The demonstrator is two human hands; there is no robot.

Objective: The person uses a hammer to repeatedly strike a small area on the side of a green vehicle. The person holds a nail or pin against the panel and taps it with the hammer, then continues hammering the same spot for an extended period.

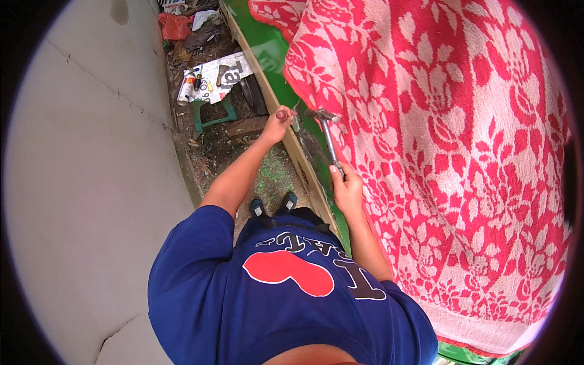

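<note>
My left hand (277, 126) is closed around a tool with a rounded reddish-brown handle (281, 114). Its working end is too small to make out, close to the wooden edge (294, 149) of a green surface (311, 131). In my right hand (348, 191) is a hammer (330, 143) with a metal shaft, gripped low on its handle. The hammer's head is over the green surface, a short way right of my left hand and apart from it. A red and pale floral blanket (444, 170) covers the surface to the right.
A pale wall (103, 152) rises on the left. Down in the gap lie a green plastic stool (199, 115), a printed sheet (234, 64) and a spray can (186, 88). Green flakes (277, 173) litter the ground near my feet. Rags and a red bag (174, 27) lie farther off.
</note>
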